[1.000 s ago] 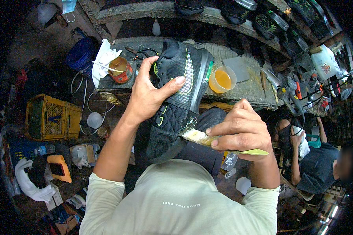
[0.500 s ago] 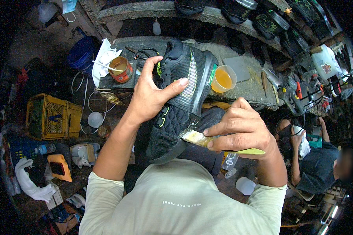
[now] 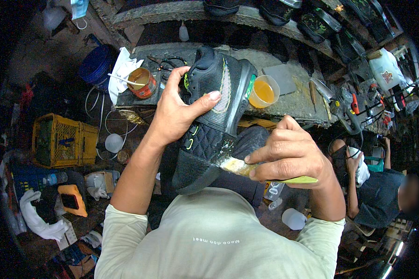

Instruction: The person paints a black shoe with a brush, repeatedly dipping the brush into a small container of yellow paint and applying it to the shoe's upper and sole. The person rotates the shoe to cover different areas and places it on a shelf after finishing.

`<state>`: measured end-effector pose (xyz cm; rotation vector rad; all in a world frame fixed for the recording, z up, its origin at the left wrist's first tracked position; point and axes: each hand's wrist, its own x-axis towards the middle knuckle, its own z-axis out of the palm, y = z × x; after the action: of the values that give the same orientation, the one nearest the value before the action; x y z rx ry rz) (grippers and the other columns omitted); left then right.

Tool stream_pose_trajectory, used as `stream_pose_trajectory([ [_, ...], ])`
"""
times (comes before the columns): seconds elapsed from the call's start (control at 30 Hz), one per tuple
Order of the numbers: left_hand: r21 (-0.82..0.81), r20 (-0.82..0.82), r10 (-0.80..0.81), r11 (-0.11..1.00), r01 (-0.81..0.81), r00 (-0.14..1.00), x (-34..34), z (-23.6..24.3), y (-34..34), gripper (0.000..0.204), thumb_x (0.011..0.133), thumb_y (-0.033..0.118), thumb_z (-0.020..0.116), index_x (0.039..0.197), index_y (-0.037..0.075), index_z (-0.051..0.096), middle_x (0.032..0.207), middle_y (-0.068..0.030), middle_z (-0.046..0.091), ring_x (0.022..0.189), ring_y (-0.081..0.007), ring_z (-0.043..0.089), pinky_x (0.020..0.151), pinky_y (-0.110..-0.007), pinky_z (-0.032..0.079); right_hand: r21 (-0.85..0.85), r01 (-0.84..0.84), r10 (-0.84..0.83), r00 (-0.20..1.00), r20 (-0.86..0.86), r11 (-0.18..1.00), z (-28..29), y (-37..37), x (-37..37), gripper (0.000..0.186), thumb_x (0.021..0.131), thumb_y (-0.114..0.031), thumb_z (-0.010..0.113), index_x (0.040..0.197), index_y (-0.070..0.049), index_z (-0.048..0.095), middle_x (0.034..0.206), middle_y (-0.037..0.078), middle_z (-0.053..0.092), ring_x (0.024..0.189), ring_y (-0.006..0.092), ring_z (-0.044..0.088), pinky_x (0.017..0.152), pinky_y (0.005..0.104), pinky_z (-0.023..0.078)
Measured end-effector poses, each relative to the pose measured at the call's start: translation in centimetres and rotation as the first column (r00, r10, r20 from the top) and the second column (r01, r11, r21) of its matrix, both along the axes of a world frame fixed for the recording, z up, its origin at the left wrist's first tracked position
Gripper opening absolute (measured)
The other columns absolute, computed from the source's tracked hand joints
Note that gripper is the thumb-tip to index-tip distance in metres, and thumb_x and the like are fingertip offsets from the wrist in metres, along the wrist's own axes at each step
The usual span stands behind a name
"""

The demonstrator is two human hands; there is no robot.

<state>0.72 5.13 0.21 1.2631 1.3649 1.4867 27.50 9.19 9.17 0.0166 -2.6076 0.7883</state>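
The black shoe is up in front of the person's chest, toe toward the shirt and collar outward, overlapping the near edge of the worktop in this view. The left hand is wrapped around it, thumb pressed across its side; the right hand pinches a brush between thumb and fingers, bristles at the shoe's lower edge near the toe, where whitish, wet-looking specks show. To do this well, I would lay the bristle tips along that edge and use short, light strokes, spreading the specks thin rather than letting them run onto the mesh; the left thumb should grip firmly yet stay off wet patches. Right of the shoe stands a tub of amber liquid, close enough to be knocked; left of it, a can with a stick in it.
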Motion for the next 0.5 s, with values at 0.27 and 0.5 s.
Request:
stream_pose_trajectory([
  [0.27, -0.036, 0.14, -0.002, 0.999, 0.007, 0.99, -0.3, 0.5, -0.4, 0.065, 0.085, 0.02, 0.085, 0.134, -0.001, 0.049, 0.117, -0.0099, 0.066, 0.106, -0.0149, 0.063, 0.095, -0.031, 0.052, -0.068, 0.035, -0.037, 0.999, -0.03, 0.997, -0.2, -0.3, 1.1, 0.02, 0.092, -0.029, 0.068, 0.092, -0.011, 0.076, 0.093, 0.007, 0.077, 0.068, 0.0179, 0.058, 0.067, 0.0359, 0.035],
  [0.5, -0.055, 0.043, 0.005, 0.998, -0.003, 0.999, 0.0, 1.0, -0.8, 0.065, 0.085, 0.023, 0.085, 0.134, 0.0, 0.049, 0.116, -0.0103, 0.067, 0.103, -0.0153, 0.065, 0.093, -0.032, 0.052, -0.055, 0.199, -0.206, 0.945, -0.253, 0.978, -1.2, -0.8, 0.4, 0.032, 0.099, -0.033, 0.057, 0.093, -0.008, 0.075, 0.092, 0.012, 0.077, 0.065, 0.0206, 0.061, 0.066, 0.0379, 0.038],
])
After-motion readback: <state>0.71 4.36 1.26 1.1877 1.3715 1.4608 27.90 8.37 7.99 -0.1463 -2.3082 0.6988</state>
